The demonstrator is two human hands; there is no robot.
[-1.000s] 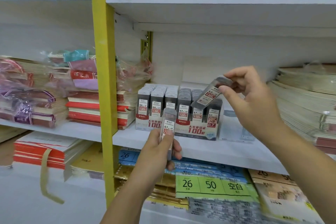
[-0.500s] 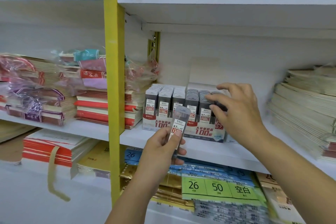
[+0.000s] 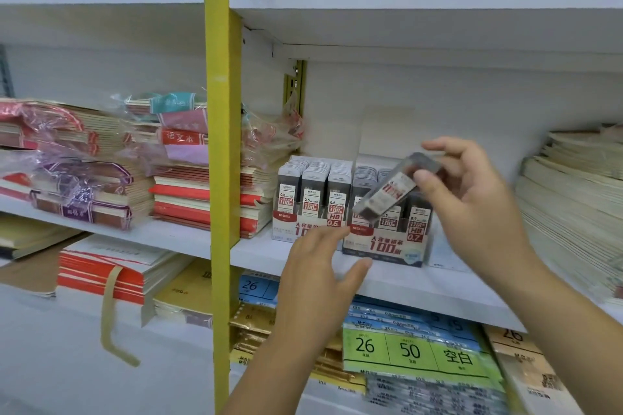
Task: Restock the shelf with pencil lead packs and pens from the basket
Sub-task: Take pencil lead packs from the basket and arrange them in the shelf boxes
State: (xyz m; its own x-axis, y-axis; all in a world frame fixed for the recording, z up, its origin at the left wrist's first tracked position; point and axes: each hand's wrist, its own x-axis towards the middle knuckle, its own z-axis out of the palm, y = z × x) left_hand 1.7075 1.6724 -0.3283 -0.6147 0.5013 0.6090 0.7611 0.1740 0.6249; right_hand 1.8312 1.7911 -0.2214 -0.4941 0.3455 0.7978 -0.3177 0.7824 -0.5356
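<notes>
Change noted: the lead pack (image 3: 391, 192) has passed from the left hand (image 3: 317, 266) to the right hand (image 3: 472, 205), whose thumb and fingers pinch it, tilted, just above the 0.7 display box (image 3: 384, 248). The left hand is now empty, fingers straight, at the box's front corner. Judgement: this pack goes into the box next

Clear glossy plastic lead pack (image 3: 394, 190), matt white shelf (image 3: 404, 286), crinkled glossy wrap (image 3: 77, 178)
</notes>
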